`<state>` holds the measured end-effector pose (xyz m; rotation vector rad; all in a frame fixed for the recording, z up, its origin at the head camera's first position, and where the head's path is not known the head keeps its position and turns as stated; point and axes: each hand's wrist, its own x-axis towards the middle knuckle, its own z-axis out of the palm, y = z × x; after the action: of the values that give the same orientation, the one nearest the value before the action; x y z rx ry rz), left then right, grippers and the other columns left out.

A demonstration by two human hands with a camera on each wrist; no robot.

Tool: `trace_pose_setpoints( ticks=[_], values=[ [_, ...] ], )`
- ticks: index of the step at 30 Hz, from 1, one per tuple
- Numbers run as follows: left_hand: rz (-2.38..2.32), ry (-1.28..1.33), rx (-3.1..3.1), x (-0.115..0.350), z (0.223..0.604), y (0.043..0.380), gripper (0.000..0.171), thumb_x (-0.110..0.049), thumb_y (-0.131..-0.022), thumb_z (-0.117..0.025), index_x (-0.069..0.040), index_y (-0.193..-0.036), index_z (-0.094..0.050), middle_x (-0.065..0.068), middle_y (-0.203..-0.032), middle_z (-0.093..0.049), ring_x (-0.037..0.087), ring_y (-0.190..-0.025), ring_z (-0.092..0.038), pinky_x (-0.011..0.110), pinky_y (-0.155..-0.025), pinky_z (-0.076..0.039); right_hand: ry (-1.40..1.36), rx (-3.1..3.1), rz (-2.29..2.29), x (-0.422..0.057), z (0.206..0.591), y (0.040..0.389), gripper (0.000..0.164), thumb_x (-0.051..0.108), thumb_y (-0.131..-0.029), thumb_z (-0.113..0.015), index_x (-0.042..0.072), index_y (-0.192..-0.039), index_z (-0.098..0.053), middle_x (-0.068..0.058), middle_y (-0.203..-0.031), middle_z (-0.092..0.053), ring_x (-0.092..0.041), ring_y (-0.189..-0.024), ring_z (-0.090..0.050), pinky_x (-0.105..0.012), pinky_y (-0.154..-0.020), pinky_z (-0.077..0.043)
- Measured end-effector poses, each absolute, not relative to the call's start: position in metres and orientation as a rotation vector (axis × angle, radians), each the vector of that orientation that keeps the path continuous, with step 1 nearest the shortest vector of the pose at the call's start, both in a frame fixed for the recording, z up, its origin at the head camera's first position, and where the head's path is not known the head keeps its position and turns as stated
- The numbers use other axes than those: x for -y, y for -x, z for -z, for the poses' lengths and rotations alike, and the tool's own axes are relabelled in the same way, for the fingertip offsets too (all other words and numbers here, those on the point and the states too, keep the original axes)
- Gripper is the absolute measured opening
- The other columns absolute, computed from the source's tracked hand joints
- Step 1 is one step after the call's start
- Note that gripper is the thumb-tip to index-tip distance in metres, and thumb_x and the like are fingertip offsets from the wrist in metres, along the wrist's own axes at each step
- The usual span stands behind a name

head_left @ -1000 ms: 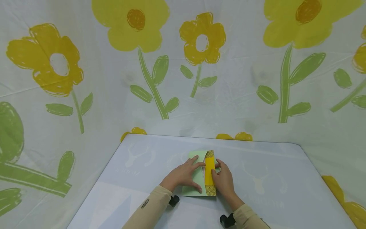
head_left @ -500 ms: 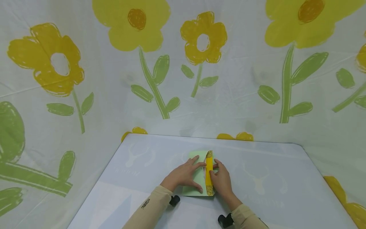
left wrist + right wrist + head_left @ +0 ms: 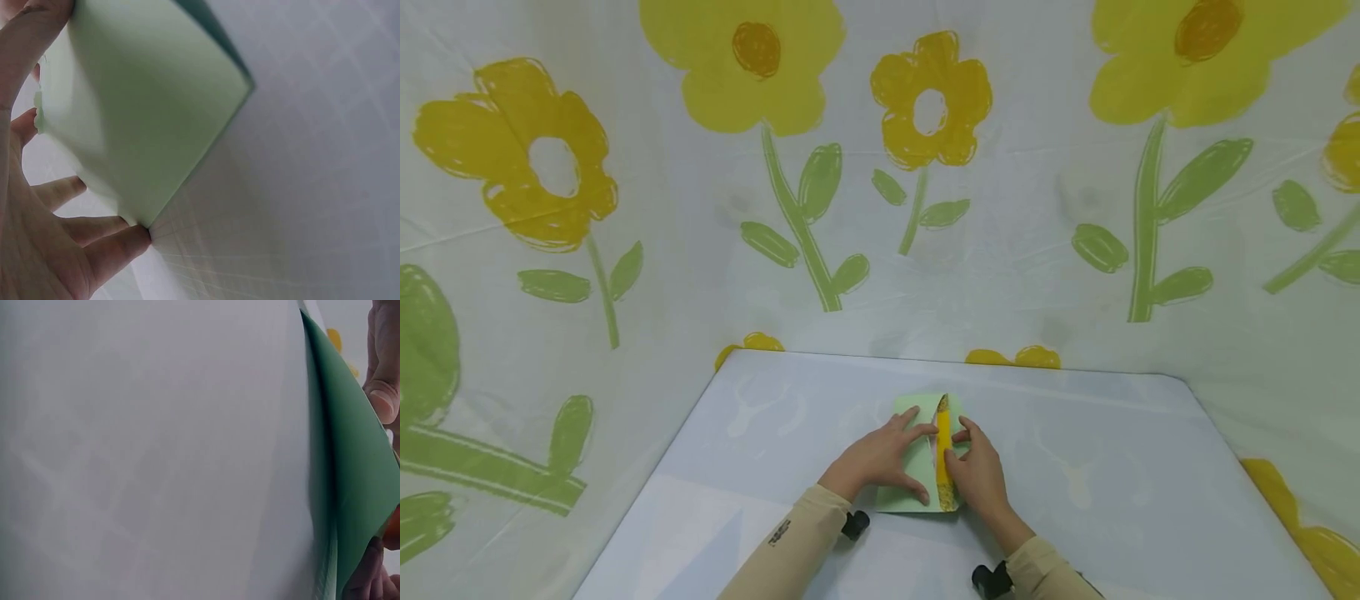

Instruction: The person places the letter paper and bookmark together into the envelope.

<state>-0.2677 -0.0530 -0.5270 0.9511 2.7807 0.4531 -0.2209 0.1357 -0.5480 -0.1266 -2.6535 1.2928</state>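
Note:
A pale green paper, perhaps a card or booklet, lies on the white table. Along its right part runs a yellow strip with patterned gold ends, bent up from the table. My left hand rests spread on the green part, with the forefinger reaching to the strip's left edge. At the right, my right hand pinches the raised edge between thumb and fingers. In the left wrist view the green sheet shows a sharp corner. The right wrist view shows its darker green underside curving up off the table.
The white table carries faint printed marks. Behind and beside it hangs a white cloth with yellow flowers. A black wrist camera sits under each sleeve, the left one and the right one.
My right hand has moved slightly left, lifting the paper's right edge and folding it inward. The yellow strip looks narrower now. My left hand has stayed in place.

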Motion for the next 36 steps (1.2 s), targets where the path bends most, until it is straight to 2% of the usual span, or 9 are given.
trace_pose_setpoints(
  ticks=[17,36],
  values=[
    [-0.452,-0.992,-2.791,0.053,0.527,0.268,0.107,-0.076,-0.058,-0.083,-0.043,-0.151,-0.041,0.006,-0.167,-0.023,0.042,-0.146,-0.036,0.051,-0.102,-0.050,0.005,2.640,-1.317,-0.130,0.551,0.221,0.061,0.003,-0.089,-0.070,-0.005,-0.145,-0.046,-0.013,-0.113,-0.069,-0.009,-0.069,-0.060,-0.025,-0.057,-0.051],
    [-0.472,-1.006,-2.798,0.057,0.529,0.269,0.107,-0.075,-0.058,-0.084,-0.043,-0.150,-0.041,0.007,-0.167,-0.022,0.044,-0.145,-0.036,0.052,-0.100,-0.051,-0.074,2.634,-1.370,-0.125,0.549,0.219,0.059,0.001,-0.093,-0.066,-0.004,-0.146,-0.044,-0.016,-0.118,-0.069,-0.012,-0.074,-0.062,-0.025,-0.058,-0.049]
  ],
)
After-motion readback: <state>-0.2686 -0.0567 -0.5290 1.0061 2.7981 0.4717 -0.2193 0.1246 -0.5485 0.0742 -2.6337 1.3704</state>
